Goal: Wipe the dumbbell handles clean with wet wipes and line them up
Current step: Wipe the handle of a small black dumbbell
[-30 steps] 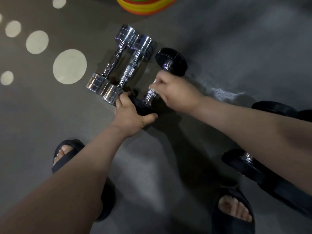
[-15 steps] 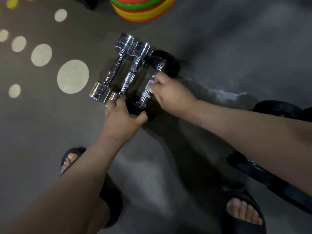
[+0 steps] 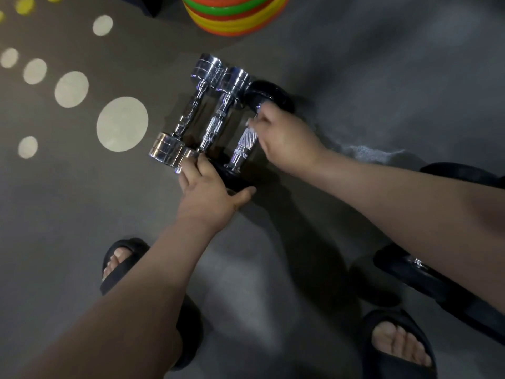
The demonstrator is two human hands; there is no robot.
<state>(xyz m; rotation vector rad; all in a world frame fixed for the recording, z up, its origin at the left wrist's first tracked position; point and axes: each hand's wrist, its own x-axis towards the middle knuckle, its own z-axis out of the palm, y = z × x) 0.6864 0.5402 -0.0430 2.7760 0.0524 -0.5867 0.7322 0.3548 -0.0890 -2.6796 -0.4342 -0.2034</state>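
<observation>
1. My left hand (image 3: pixel 207 195) clamps the near head of the black dumbbell (image 3: pixel 269 93). The fingers are curled over its top and the thumb is hooked round its right side.
2. The left fingertips (image 3: pixel 200 162) also reach the near head of the closer chrome dumbbell.
3. My right hand (image 3: pixel 287 138) is curled down onto the far part of the knurled handle (image 3: pixel 246 144), close to the far head, with the fingers bunched together.
4. A small pale scrap shows at my right fingertips; I cannot tell whether it is a wipe.
5. The black dumbbell lies on the floor (image 3: pixel 355 77), just right of the 2 chrome dumbbells (image 3: pixel 216 119) and parallel to them. Its far head is against theirs.
6. The chrome dumbbells lie side by side, their heads touching at both ends.
7. The floor is dull grey, with a row of pale round spots (image 3: pixel 122 123) to the left that grow smaller toward the far left.
8. A stack of red, green and yellow discs (image 3: pixel 235 17) sits at the far edge.
9. More black dumbbells (image 3: pixel 426 280) lie to the right, partly hidden by my right forearm.
10. My feet, in dark sandals (image 3: pixel 123 258), stand at the near edge.
</observation>
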